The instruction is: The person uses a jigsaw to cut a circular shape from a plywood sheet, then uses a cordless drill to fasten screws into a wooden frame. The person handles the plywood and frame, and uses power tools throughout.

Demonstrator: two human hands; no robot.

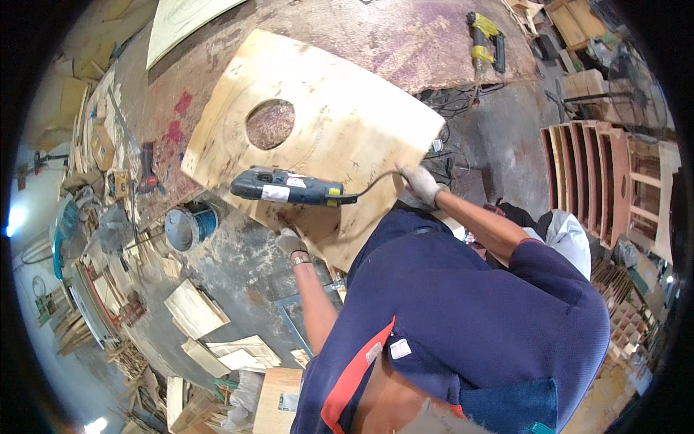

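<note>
A pale plywood board [361,108] with a round cut-out lies tilted across the worktable. On its near part rests a dark jigsaw [289,186] on its side, its cord running right. My right hand [421,184], in a whitish work glove, is closed at the board's right edge, where the cord [377,181] meets its fingers. At the near left edge, my gloved left hand [290,242] grips the board, its fingertips partly hidden by the wood. Neither hand touches the jigsaw's body.
A yellow and black nail gun [486,42] lies at the worktable's [405,36] far right. Left of the board are a red and black power tool [149,170] and a bucket [191,227]. Wood offcuts [195,307] litter the floor; curved wooden frames [589,181] stand at right.
</note>
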